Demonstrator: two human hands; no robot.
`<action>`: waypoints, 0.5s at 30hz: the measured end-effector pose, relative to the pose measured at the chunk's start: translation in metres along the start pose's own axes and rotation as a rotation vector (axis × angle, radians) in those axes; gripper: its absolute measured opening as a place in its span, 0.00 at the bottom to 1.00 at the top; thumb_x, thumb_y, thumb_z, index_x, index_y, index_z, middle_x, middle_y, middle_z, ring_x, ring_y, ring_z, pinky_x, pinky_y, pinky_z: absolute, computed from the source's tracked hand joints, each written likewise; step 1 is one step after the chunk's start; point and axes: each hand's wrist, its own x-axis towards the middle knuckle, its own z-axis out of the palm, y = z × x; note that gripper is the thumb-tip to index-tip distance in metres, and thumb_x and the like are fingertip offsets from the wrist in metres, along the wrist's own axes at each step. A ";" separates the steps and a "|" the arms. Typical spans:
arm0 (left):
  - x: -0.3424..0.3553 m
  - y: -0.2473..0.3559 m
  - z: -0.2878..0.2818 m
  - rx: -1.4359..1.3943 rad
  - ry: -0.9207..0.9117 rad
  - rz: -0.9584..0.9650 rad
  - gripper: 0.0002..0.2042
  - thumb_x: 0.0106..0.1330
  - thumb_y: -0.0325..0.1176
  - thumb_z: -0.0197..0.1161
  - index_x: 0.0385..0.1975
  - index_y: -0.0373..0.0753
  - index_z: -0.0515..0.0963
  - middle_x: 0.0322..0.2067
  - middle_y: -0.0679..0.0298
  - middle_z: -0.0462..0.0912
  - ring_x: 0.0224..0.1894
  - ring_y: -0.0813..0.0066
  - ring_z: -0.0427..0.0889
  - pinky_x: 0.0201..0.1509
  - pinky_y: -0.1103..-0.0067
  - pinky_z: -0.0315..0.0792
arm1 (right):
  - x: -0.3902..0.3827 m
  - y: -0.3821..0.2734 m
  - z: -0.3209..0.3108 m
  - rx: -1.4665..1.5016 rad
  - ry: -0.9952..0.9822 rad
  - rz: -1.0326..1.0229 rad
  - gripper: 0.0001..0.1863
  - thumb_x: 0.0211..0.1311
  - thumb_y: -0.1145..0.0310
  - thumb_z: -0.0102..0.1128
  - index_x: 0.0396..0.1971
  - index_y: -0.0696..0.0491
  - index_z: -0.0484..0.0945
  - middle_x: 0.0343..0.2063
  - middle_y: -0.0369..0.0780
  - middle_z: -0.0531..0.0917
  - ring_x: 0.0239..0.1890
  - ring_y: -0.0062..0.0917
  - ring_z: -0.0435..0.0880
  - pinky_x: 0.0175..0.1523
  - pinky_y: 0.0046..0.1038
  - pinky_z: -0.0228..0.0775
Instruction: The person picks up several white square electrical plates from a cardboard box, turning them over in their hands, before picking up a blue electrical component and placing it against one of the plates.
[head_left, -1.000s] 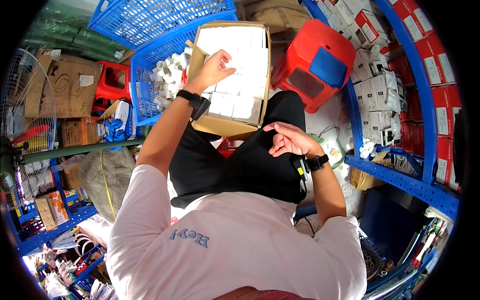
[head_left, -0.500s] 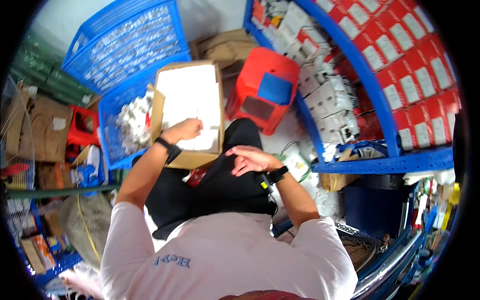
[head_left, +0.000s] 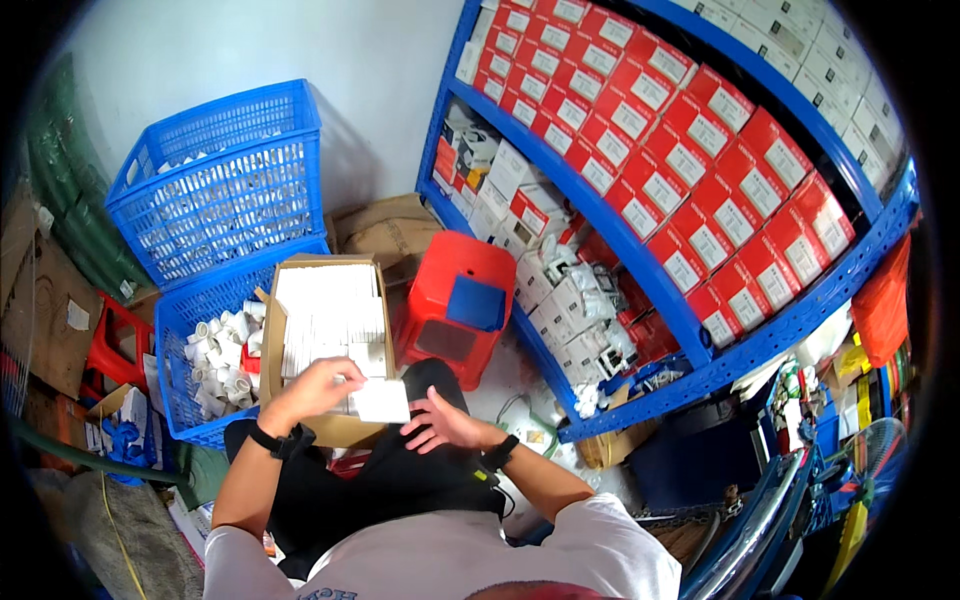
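Your left hand [head_left: 318,390] pinches a flat white square piece [head_left: 382,403] above the cardboard box [head_left: 345,433] of white pieces; your right hand [head_left: 446,421], fingers parted, is just beside. The lower blue crate [head_left: 172,365] holds white pipe fittings [head_left: 215,365].

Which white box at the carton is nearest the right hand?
The white box between left hand and right hand, its edge reaching past the carton; the others lie inside.

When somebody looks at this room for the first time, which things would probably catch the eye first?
Probably the rows of red boxes at the upper right, the largest patch of bright colour. Next, the red stool near the middle and the blue crates at the left. Between them, the white pieces in the open carton stand out, with the left hand over its near end.
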 end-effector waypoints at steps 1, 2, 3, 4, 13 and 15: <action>-0.002 0.009 0.004 0.011 -0.065 0.061 0.03 0.58 0.26 0.59 0.28 0.33 0.76 0.28 0.58 0.79 0.33 0.68 0.79 0.40 0.77 0.71 | 0.001 0.000 0.004 0.049 -0.044 -0.038 0.47 0.55 0.28 0.23 0.60 0.55 0.53 0.47 0.46 0.72 0.45 0.32 0.76 0.47 0.33 0.71; -0.003 0.016 0.009 0.022 -0.130 0.122 0.03 0.58 0.26 0.59 0.28 0.33 0.76 0.28 0.57 0.79 0.33 0.66 0.79 0.39 0.76 0.71 | 0.001 0.000 0.010 0.098 -0.088 -0.075 0.48 0.54 0.27 0.22 0.61 0.54 0.53 0.49 0.45 0.71 0.47 0.31 0.75 0.48 0.34 0.71; -0.005 0.025 0.013 0.031 -0.182 0.172 0.04 0.58 0.27 0.59 0.28 0.34 0.76 0.28 0.57 0.79 0.33 0.64 0.78 0.39 0.76 0.71 | 0.001 -0.001 0.016 0.098 -0.162 -0.077 0.50 0.51 0.25 0.22 0.62 0.53 0.53 0.52 0.42 0.70 0.49 0.27 0.74 0.49 0.31 0.70; -0.007 0.028 0.019 0.036 -0.242 0.223 0.04 0.58 0.27 0.59 0.29 0.34 0.76 0.28 0.57 0.78 0.33 0.62 0.78 0.39 0.75 0.71 | 0.001 -0.001 0.021 0.161 -0.205 -0.062 0.46 0.55 0.28 0.25 0.62 0.52 0.53 0.52 0.37 0.71 0.50 0.22 0.73 0.51 0.27 0.68; -0.026 0.035 0.037 -0.065 -0.414 0.190 0.04 0.58 0.27 0.60 0.31 0.34 0.77 0.32 0.60 0.78 0.37 0.66 0.78 0.43 0.77 0.70 | 0.001 0.020 0.032 0.193 -0.584 0.117 0.28 0.67 0.49 0.38 0.59 0.52 0.59 0.51 0.38 0.72 0.49 0.23 0.74 0.51 0.26 0.68; -0.030 0.040 0.045 -0.048 -0.392 0.206 0.04 0.59 0.28 0.58 0.31 0.35 0.76 0.33 0.59 0.78 0.38 0.65 0.77 0.44 0.76 0.70 | -0.003 0.022 0.030 0.136 -0.630 0.137 0.28 0.67 0.50 0.38 0.59 0.54 0.59 0.51 0.43 0.72 0.48 0.28 0.76 0.48 0.29 0.71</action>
